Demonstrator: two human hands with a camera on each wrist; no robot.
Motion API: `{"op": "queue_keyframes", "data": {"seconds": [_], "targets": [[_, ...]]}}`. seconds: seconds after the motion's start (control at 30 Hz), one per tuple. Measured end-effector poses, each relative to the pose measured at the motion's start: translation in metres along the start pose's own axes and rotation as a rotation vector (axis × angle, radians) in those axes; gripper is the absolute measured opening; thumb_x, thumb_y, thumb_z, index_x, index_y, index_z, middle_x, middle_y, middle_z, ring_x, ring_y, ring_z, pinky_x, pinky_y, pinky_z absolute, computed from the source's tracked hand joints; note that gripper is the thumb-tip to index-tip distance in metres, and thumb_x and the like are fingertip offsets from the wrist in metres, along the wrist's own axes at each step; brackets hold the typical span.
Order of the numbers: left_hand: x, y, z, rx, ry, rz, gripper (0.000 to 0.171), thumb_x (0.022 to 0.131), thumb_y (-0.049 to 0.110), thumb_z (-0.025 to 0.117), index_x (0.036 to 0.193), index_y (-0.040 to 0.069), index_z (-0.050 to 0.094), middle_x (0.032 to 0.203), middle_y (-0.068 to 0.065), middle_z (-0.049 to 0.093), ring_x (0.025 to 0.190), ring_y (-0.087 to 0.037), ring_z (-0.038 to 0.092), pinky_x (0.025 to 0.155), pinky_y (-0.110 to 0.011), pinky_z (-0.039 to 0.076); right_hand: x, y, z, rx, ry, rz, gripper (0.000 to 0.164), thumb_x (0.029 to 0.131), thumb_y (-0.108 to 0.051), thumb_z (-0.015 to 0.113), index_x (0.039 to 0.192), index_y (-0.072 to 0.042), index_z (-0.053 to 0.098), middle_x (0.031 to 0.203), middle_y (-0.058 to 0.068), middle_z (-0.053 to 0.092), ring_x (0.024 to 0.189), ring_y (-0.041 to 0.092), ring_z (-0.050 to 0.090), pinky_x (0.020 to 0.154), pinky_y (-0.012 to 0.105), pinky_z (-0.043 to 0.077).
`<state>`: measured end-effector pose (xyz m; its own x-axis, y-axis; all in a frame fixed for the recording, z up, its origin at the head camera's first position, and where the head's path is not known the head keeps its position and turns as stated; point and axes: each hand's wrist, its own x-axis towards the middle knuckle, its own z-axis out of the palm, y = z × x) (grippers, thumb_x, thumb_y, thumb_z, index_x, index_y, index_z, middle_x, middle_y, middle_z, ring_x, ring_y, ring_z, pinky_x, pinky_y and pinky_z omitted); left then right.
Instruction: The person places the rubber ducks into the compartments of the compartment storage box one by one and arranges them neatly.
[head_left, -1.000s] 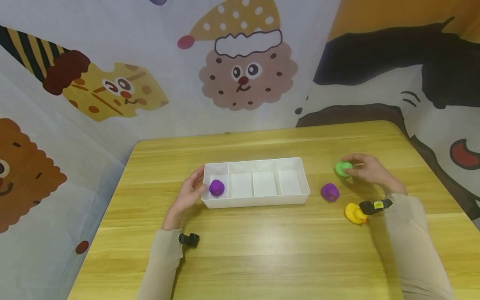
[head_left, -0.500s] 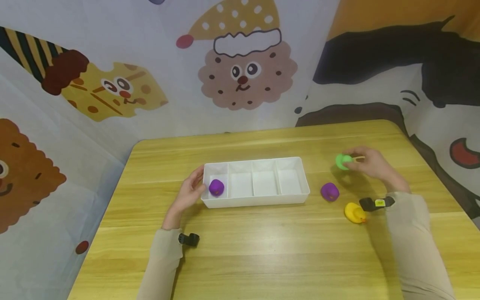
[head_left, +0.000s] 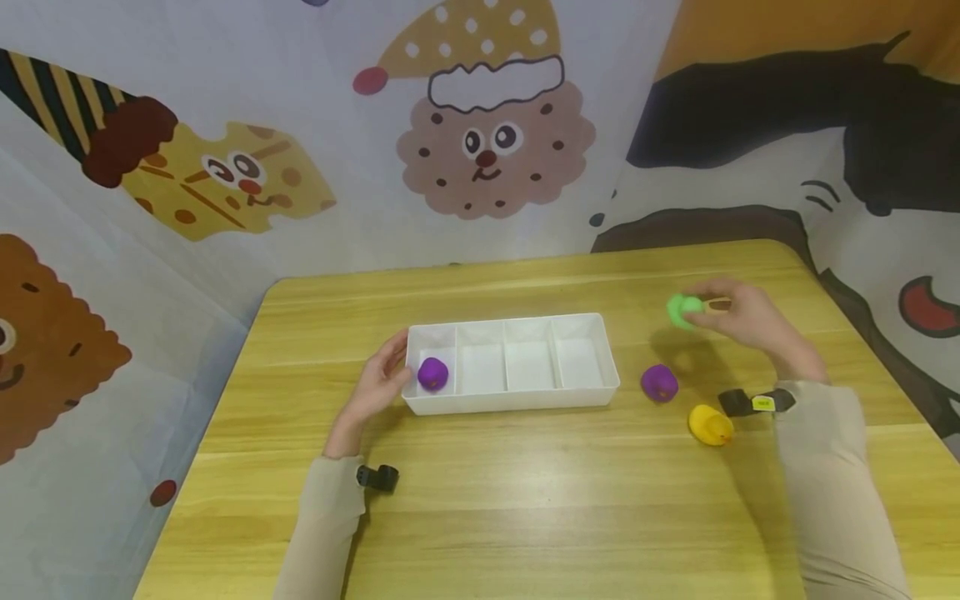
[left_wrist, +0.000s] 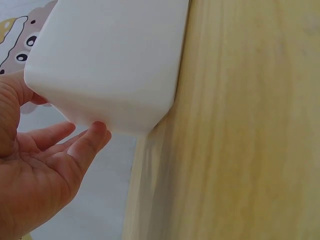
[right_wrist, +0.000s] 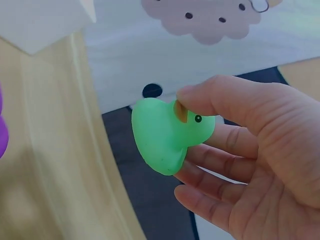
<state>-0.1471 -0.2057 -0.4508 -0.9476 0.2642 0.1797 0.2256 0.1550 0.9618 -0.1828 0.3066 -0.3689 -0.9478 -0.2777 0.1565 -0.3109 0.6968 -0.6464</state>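
Observation:
A white tray [head_left: 531,401] with a row of compartments stands on the table. My left hand [head_left: 372,387] holds its left end, thumb at the rim and fingertips against the outside of the end wall [left_wrist: 100,107] in the left wrist view. A purple rubber duck [head_left: 432,374] sits in the leftmost compartment. My right hand [head_left: 746,317] pinches a green rubber duck [right_wrist: 162,132] by the head between thumb and fingers. In the head view this green duck [head_left: 682,311] is raised above the table, right of the tray.
Another purple duck [head_left: 660,383] lies on the table just right of the tray. Nearer to me is a yellow duck [head_left: 710,425], close to the right wrist camera [head_left: 738,402]. A cartoon-printed cloth [head_left: 495,242] hangs behind the wooden table [head_left: 480,517].
My right hand has lifted the green duck off the table and moved it away from me. The left hand and the tray have stayed in place.

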Motion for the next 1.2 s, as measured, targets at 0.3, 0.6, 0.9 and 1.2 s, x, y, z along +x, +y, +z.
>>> {"op": "queue_keyframes", "data": {"seconds": [0.3, 0.6, 0.9, 1.2], "targets": [[0.000, -0.001, -0.001, 0.009, -0.005, -0.009, 0.060, 0.084, -0.018, 0.045, 0.140, -0.016, 0.022, 0.143, -0.034, 0.027, 0.131, -0.046, 0.030, 0.112, -0.046, 0.026, 0.005, -0.016, -0.002, -0.028, -0.007, -0.012, 0.040, 0.084, -0.013, 0.069, 0.118, 0.006, 0.058, 0.118, 0.025, 0.057, 0.102, 0.031, 0.051, 0.091, 0.055, 0.046], [0.000, 0.000, -0.001, 0.021, -0.004, -0.013, 0.060, 0.085, -0.017, 0.046, 0.140, -0.016, 0.021, 0.144, -0.034, 0.027, 0.132, -0.044, 0.030, 0.112, -0.043, 0.027, 0.015, -0.037, -0.001, -0.029, -0.010, -0.056, 0.039, 0.081, -0.010, 0.071, 0.116, 0.004, 0.061, 0.113, 0.022, 0.061, 0.101, 0.033, 0.055, 0.089, 0.030, 0.051], [0.000, -0.001, -0.001, 0.024, -0.008, -0.015, 0.060, 0.085, -0.017, 0.045, 0.141, -0.014, 0.022, 0.144, -0.032, 0.027, 0.132, -0.043, 0.030, 0.112, -0.043, 0.026, 0.028, -0.054, 0.006, 0.018, -0.048, -0.043, 0.041, 0.083, -0.013, 0.070, 0.118, 0.005, 0.058, 0.114, 0.022, 0.060, 0.105, 0.035, 0.054, 0.092, 0.057, 0.045], [0.000, 0.001, 0.000, 0.019, 0.003, -0.009, 0.060, 0.084, -0.019, 0.044, 0.140, -0.016, 0.022, 0.144, -0.033, 0.027, 0.132, -0.044, 0.030, 0.113, -0.044, 0.026, 0.039, -0.070, 0.018, 0.080, -0.070, -0.065, 0.040, 0.082, -0.009, 0.070, 0.118, 0.005, 0.059, 0.114, 0.022, 0.060, 0.106, 0.036, 0.054, 0.093, 0.056, 0.046]]}}
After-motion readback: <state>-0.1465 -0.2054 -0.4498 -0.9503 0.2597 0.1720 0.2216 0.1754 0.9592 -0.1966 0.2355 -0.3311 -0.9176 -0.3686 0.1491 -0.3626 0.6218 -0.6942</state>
